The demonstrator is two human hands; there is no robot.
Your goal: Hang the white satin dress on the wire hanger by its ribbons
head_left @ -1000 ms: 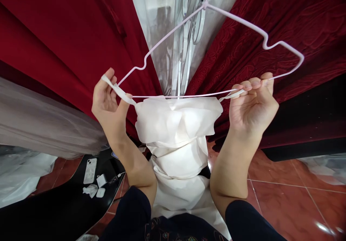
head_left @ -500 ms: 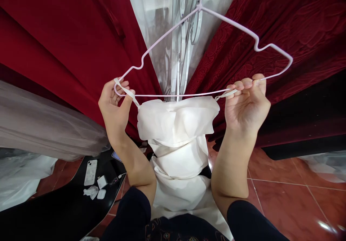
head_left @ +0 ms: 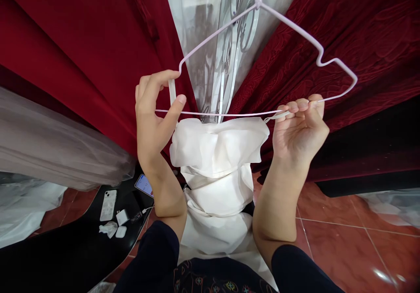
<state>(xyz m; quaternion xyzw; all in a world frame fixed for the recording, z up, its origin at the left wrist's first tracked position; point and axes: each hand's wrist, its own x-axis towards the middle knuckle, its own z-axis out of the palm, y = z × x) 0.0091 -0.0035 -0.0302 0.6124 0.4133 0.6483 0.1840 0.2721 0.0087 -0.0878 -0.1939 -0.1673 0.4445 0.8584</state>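
Note:
A pale lilac hanger (head_left: 226, 26) is held up in front of me, its lower bar running between my hands. Below it hangs a white dress (head_left: 219, 146), the bodice near the bar and the skirt falling in folds toward me. My left hand (head_left: 154, 104) is at the hanger's left end, which it hides. Its index fingertip touches the notch, where the left dress strap (head_left: 172, 92) crosses; the thumb stands apart from the index finger. With its fingers closed, my right hand (head_left: 297, 131) grips the lower bar near the right end, together with the right strap (head_left: 277, 115).
Deep red cloth (head_left: 92, 34) hangs at left and patterned red cloth (head_left: 361, 26) at right. White scrolled metalwork (head_left: 229, 65) stands between them. At lower left, a black surface (head_left: 65, 249) carries a white phone (head_left: 108, 205), a charger (head_left: 122, 217) and a lit phone (head_left: 144, 184).
My left hand has moved right and up along the hanger, bringing the left strap from the rounded end to the notch. My right hand keeps its grip.

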